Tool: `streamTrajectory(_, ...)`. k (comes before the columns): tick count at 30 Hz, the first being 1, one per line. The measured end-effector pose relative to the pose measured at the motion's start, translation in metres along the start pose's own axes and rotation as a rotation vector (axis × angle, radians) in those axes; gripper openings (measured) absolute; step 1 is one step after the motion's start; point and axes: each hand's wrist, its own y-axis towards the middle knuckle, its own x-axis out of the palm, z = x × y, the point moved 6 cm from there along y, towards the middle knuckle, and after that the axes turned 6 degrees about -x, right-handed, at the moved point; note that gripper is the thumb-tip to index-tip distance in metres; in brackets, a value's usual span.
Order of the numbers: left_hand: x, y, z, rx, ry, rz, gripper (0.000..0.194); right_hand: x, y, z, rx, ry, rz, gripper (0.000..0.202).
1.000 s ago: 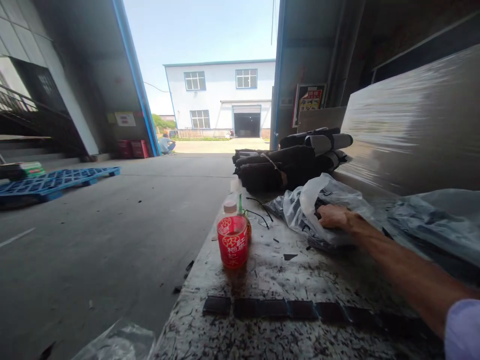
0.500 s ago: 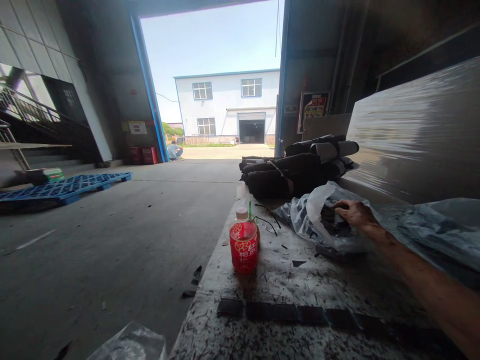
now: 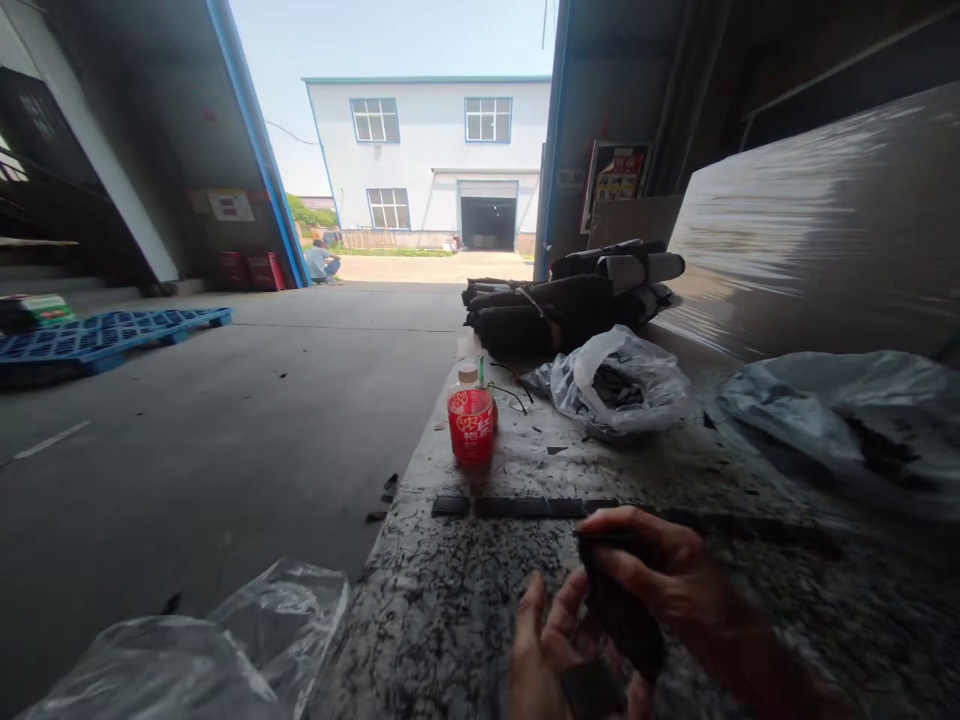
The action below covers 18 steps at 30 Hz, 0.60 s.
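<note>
Both hands clamped on a stack of dark pieces (image 3: 619, 615) low over the desk (image 3: 450, 610): right hand (image 3: 667, 580) on top, left hand (image 3: 559, 655) beneath. Long axis runs toward the wearer. Red bottle (image 3: 471, 430) label illegible.

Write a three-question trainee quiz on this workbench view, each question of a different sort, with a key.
1. True or false: the red-labelled bottle lies on its side on the speckled table.
2. Multiple choice: what do the right hand and left hand hold between them? A) a clear bag B) a stack of dark flat pieces C) the bottle
3. Fill in: the row of dark squares lies between the hands and the ____.

Key
1. False: it stands upright.
2. B: the right fingers are closed over the stack's top and the left hand supports it from below.
3. Bottle; the clear plastic bag of dark pieces lies farther back.
</note>
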Motion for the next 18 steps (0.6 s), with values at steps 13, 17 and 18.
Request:
streamTrajectory(13,0.007,-0.049,-0.009,0.022,-0.299,-0.161,0.065,0.045,-0.063,-0.017,-0.727,-0.703,-0.069,0.027)
streamTrajectory(17,-0.002,-0.045,0.002,0.072,-0.314,-0.18,0.054,0.048,-0.063,-0.021,-0.732,-0.65,-0.112,0.028)
streamTrajectory(18,-0.006,-0.042,0.003,0.07,-0.29,-0.187,0.054,0.049,-0.064,-0.023,-0.748,-0.632,-0.132,0.029)
